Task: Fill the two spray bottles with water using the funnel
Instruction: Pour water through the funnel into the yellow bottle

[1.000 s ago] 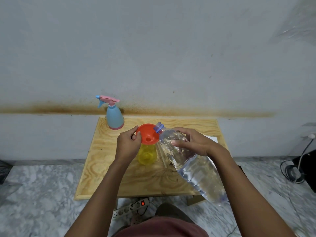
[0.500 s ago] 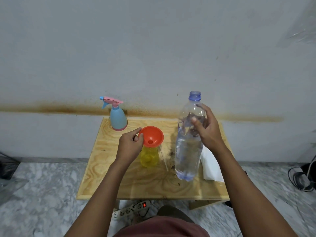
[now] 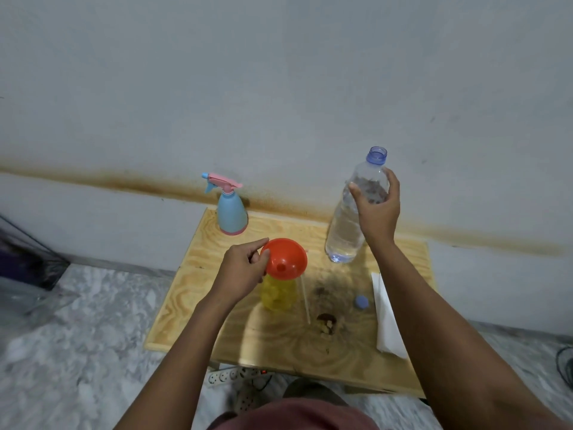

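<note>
An orange funnel sits in the neck of a yellow spray bottle body near the middle of the wooden table. My left hand pinches the funnel's left rim. My right hand grips the upper part of a clear water bottle, upright and uncapped, its base at the table's back right. A blue spray bottle with a pink trigger head stands at the back left, by the wall.
A blue bottle cap lies right of the yellow bottle. A thin white tube lies beside it. A white cloth lies along the right edge. A power strip lies on the marble floor under the table's front.
My right hand has tipped the water bottle up from pouring into the funnel to upright, then carried it away to the table's back right. My left hand stays on the funnel.
</note>
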Motion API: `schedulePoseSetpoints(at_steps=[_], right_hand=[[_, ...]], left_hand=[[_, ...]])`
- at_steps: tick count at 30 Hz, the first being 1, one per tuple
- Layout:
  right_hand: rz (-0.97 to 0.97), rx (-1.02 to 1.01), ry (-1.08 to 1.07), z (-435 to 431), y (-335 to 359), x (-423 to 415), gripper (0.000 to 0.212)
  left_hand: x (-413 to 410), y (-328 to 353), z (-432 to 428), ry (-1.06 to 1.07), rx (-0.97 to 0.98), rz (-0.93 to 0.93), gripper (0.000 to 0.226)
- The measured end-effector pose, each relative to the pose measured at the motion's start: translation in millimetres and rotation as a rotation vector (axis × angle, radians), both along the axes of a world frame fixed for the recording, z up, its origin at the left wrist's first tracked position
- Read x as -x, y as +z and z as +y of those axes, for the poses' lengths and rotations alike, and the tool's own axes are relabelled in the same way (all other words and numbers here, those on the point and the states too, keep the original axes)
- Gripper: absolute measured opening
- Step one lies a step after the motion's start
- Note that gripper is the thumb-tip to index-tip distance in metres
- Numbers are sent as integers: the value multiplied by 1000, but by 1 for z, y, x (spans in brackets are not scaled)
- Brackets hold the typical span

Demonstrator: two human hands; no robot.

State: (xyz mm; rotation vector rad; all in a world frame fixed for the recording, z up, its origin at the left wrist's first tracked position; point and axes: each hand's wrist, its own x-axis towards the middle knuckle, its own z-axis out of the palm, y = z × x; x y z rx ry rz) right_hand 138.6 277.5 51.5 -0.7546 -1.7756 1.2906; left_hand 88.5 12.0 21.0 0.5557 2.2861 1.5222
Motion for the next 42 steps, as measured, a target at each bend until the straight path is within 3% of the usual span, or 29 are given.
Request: schedulePoseSetpoints(at_steps=[12, 23, 28, 31, 34, 42], right_hand=[[-50, 28, -28, 9, -13, 4, 73], [-214, 74, -14, -3, -10, -13, 91], [-174, 43, -244, -60, -37, -37, 52], [-302, 166, 58, -89, -42, -44, 26], [-417, 191, 376, -106, -39, -44, 28], [-468, 108, 303, -121, -33, -42, 10]], left_hand=[[1, -4, 4, 26, -28, 4, 34], [0, -11, 1, 34, -51, -23, 36], [1, -11, 1, 39, -68, -51, 35], [0, -10, 0, 27, -73, -49, 35], [1, -10, -1, 10, -81, -37, 35], [4, -14, -5, -17, -105, -42, 36]])
